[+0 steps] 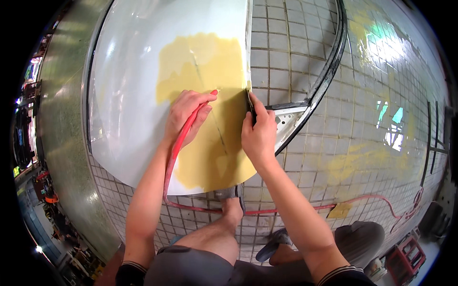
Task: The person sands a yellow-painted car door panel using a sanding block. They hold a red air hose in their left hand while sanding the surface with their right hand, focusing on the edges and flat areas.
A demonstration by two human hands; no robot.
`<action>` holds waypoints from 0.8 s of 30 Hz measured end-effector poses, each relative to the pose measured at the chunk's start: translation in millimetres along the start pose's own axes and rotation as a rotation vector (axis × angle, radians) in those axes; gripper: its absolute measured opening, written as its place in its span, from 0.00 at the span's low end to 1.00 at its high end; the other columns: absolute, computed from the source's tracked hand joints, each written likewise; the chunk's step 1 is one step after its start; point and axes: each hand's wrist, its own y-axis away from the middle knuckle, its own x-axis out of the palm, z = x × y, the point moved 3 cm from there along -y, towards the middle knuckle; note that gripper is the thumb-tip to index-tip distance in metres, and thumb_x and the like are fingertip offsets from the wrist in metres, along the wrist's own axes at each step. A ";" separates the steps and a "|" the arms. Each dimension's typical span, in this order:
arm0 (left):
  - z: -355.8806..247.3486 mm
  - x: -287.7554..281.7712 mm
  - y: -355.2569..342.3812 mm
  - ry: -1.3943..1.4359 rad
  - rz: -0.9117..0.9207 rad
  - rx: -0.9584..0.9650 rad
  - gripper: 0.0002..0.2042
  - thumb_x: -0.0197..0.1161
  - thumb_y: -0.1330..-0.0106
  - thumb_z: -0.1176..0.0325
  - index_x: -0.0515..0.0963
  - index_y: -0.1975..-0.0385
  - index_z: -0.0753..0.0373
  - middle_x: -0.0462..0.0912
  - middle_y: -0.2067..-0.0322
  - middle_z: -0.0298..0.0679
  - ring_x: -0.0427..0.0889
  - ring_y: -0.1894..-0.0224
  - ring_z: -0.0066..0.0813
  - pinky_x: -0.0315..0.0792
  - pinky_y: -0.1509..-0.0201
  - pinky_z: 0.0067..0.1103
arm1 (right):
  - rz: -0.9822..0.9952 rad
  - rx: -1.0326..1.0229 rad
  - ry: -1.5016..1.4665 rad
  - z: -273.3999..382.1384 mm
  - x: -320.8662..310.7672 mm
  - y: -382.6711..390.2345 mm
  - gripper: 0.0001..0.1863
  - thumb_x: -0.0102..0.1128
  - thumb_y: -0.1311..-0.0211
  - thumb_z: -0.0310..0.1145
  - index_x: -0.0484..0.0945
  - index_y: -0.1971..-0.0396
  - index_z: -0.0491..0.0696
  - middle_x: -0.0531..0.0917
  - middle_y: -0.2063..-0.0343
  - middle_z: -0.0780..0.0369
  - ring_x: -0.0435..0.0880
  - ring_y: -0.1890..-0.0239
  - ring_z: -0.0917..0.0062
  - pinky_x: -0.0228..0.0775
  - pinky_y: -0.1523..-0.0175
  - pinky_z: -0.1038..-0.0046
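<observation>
A white car door lies before me, with a large patch of yellow filler marked by a thin dark line. My left hand is closed around a red hose, whose end sticks out past the thumb and points at the patch. At the door's right edge, my right hand has its thumb and fingers closed about a narrow dark piece. Whether that piece is a separate item or part of the door edge cannot be made out.
Beyond the door edge a black-edged window frame curves over grey floor tiles. The hose runs across the floor to the right, past a yellow-brown sheet. A red crate stands at lower right. My feet are below the door.
</observation>
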 end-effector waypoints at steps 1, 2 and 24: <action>-1.0 1.1 -2.4 0.008 -0.006 -0.001 0.10 0.67 0.29 0.73 0.84 0.51 0.61 0.85 0.64 0.38 0.80 0.62 0.39 0.75 0.55 0.31 | -0.060 -0.108 0.029 -3.9 6.9 2.0 0.33 0.55 0.39 0.16 0.71 0.30 0.41 0.82 0.44 0.44 0.72 0.38 0.50 0.69 0.35 0.59; -2.8 2.3 -3.9 0.014 -0.008 -0.003 0.09 0.66 0.29 0.73 0.84 0.51 0.61 0.85 0.64 0.38 0.80 0.62 0.39 0.75 0.55 0.31 | -0.119 -0.214 0.053 -10.8 17.9 5.3 0.35 0.55 0.41 0.15 0.70 0.29 0.40 0.79 0.38 0.43 0.70 0.36 0.49 0.68 0.32 0.58; 1.2 -1.2 0.5 -0.101 -0.062 -0.056 0.09 0.65 0.29 0.71 0.84 0.52 0.60 0.85 0.62 0.37 0.80 0.57 0.40 0.72 0.47 0.33 | -0.202 -0.339 0.013 -4.3 59.3 -19.1 0.40 0.52 0.43 0.12 0.62 0.26 0.36 0.66 0.25 0.42 0.66 0.33 0.44 0.56 0.25 0.55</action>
